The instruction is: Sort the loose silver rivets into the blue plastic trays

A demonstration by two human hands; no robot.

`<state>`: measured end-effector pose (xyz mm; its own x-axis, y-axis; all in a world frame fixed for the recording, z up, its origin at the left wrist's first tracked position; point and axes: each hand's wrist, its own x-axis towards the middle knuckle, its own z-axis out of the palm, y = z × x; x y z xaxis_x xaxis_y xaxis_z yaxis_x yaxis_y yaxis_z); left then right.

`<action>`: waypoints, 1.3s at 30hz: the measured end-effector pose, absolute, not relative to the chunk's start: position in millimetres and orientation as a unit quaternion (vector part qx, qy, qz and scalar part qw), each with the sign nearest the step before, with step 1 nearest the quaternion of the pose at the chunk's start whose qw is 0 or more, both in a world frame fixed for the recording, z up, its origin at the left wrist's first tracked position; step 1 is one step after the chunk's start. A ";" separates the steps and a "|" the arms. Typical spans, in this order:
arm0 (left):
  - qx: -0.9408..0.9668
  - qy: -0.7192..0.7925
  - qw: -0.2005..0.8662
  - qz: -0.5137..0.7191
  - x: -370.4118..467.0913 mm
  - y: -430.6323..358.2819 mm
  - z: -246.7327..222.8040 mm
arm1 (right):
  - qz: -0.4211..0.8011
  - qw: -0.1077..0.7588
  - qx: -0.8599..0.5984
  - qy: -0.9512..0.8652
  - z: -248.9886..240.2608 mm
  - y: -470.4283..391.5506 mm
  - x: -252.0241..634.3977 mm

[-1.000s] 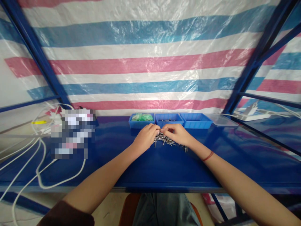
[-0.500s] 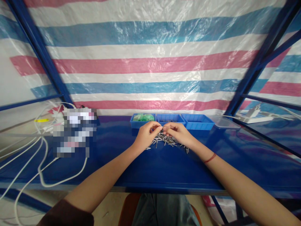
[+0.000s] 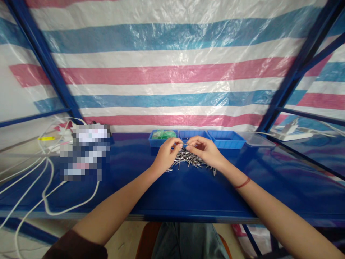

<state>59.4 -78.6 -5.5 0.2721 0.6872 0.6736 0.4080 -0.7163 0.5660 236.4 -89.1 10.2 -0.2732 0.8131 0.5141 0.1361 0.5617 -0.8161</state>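
Observation:
My left hand [image 3: 167,153] and my right hand [image 3: 206,151] face each other above a pile of small silver screw-like pieces [image 3: 191,160]. Thumb and fingers of both hands are pinched together. A thin metal screw-like piece [image 3: 184,144] spans the small gap between the fingertips, with an end in each hand. Its exact shape is too small to tell. Several loose pieces lie at the pile's front edge, and the hands hide part of the heap.
Behind the hands stand a blue bin with green packaging [image 3: 164,135], a middle blue bin [image 3: 195,133] partly hidden, and a right blue bin [image 3: 226,140]. A clear plastic lid [image 3: 260,140] lies beside them. White cables [image 3: 50,190] run across the table's left side.
My fingertips have drawn slightly apart, and the thin metal piece now shows between them. The pile and bins look the same.

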 end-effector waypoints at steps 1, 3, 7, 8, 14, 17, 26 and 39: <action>0.787 0.346 0.141 0.491 59.1 -78.2 -5.5 | 0.325 0.504 -0.327 -0.731 10.9 -90.3 236.4; 0.794 0.342 0.138 0.484 59.0 -77.9 -4.9 | 0.297 0.500 -0.329 -0.744 12.3 -92.7 236.2; 0.813 0.340 0.119 0.458 59.8 -77.9 -4.7 | 0.227 0.497 -0.345 -0.763 14.4 -96.3 235.2; 0.816 0.341 0.115 0.452 60.2 -77.7 -5.3 | 0.215 0.498 -0.349 -0.765 14.6 -96.0 234.9; 0.819 0.362 0.098 0.435 61.2 -77.3 -11.2 | 0.119 0.518 -0.390 -0.752 12.2 -76.6 241.6; 0.858 0.357 0.049 0.366 63.0 -81.2 -13.0 | 0.023 0.495 -0.422 -0.759 7.3 -58.6 251.2; 0.894 0.373 -0.020 0.247 72.8 -90.2 -17.3 | -0.135 0.388 -0.553 -0.725 -6.3 -29.7 281.4; 0.895 0.398 -0.057 0.191 73.5 -96.9 -11.8 | -0.091 0.387 -0.481 -0.782 -1.6 -51.9 267.3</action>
